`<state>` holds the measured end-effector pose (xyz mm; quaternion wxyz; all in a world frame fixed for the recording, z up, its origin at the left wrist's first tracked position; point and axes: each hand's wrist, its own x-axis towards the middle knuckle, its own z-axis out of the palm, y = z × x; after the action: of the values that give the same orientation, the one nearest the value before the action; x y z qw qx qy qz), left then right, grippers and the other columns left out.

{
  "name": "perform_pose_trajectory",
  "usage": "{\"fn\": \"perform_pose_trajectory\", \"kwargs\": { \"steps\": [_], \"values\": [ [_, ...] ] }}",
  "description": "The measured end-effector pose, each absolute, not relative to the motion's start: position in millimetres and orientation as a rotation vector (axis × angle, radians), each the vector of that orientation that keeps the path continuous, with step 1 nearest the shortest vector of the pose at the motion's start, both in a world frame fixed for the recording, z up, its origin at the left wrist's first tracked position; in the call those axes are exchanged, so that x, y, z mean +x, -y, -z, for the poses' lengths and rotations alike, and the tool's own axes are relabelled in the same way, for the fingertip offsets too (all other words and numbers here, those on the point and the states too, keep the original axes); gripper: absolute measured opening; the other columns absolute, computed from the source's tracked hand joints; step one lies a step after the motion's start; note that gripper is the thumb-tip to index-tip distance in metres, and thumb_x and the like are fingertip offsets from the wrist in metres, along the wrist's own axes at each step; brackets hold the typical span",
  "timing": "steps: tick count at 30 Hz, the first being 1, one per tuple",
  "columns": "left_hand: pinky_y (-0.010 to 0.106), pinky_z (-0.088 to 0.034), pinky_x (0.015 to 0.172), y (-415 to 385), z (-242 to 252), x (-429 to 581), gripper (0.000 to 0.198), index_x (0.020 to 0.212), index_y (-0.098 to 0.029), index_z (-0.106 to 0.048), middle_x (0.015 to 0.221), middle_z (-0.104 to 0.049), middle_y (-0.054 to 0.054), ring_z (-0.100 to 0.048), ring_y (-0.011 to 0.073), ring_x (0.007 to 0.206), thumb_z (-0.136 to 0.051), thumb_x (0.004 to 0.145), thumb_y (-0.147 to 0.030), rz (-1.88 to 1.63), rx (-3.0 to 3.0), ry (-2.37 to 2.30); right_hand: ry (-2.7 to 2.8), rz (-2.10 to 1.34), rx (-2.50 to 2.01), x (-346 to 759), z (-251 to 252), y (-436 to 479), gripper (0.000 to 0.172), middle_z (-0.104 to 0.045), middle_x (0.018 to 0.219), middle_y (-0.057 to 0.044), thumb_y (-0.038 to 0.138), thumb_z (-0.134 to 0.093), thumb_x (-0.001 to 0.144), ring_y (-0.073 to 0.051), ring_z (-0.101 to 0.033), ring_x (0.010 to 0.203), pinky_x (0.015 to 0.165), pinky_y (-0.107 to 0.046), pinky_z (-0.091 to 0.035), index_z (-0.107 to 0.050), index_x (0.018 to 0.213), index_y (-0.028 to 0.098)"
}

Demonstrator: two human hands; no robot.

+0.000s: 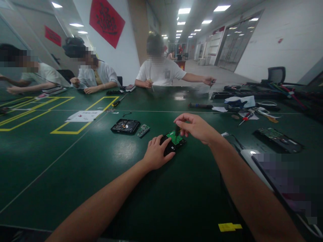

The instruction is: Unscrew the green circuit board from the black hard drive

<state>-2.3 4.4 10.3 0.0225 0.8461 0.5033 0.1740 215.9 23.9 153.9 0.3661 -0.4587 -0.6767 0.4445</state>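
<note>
A hard drive (180, 144) with a green circuit board (173, 137) facing up lies on the table in front of me. My left hand (157, 153) holds it down from the left, index finger across the top and thumb along the near edge. Above the board, my right hand (193, 127) pinches the dark handle of a screwdriver (177, 131). The shaft points straight down and its tip meets the board's near side. To the left lie another black hard drive (122, 126) and a loose circuit board (143, 130).
At the right are a third hard drive (279, 139), a red-handled screwdriver (246, 117) and a device with a blurred screen (280, 181). A dark tool (200, 106) lies beyond my right hand. White paper (84, 116) sits left. Several people are across the green table (121, 201).
</note>
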Motion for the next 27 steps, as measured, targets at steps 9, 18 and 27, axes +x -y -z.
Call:
{"fn": "perform_pose_trajectory", "kwargs": {
  "steps": [9,18,27],
  "values": [
    [0.062,-0.037,0.115,-5.1,-9.6,-3.0,0.071,0.158,-0.032,-0.047,0.161,-0.041,0.015,-0.041,0.0420,0.143,-0.063,0.096,-0.062,-0.568,2.595,-1.542,1.781,-1.106,-1.178,219.2,-151.1,-26.4,0.014,-0.064,0.067,0.000,0.029,-0.063,0.099,-0.013,-0.058,0.058,0.051,-0.025,-0.045,-0.071,0.105,0.020],
    [0.060,-0.038,0.115,-4.7,-11.3,-2.0,0.071,0.158,-0.030,-0.048,0.160,-0.041,0.017,-0.042,0.0415,0.143,-0.063,0.096,-0.063,-0.539,2.619,-1.550,1.752,-1.112,-1.216,215.3,-149.2,-25.2,0.024,-0.071,0.084,-0.004,0.037,-0.078,0.090,-0.011,-0.060,0.056,0.044,-0.024,-0.043,-0.063,0.096,0.020],
    [0.061,-0.039,0.114,-5.8,-9.8,-2.5,0.072,0.158,-0.031,-0.047,0.160,-0.041,0.016,-0.042,0.0418,0.142,-0.063,0.096,-0.064,-0.533,2.611,-1.547,1.594,-1.355,-1.099,216.0,-146.0,-30.6,0.013,-0.070,0.080,-0.006,0.028,-0.062,0.099,-0.017,-0.070,0.068,0.060,-0.029,-0.057,-0.071,0.104,0.020]
  ]
}}
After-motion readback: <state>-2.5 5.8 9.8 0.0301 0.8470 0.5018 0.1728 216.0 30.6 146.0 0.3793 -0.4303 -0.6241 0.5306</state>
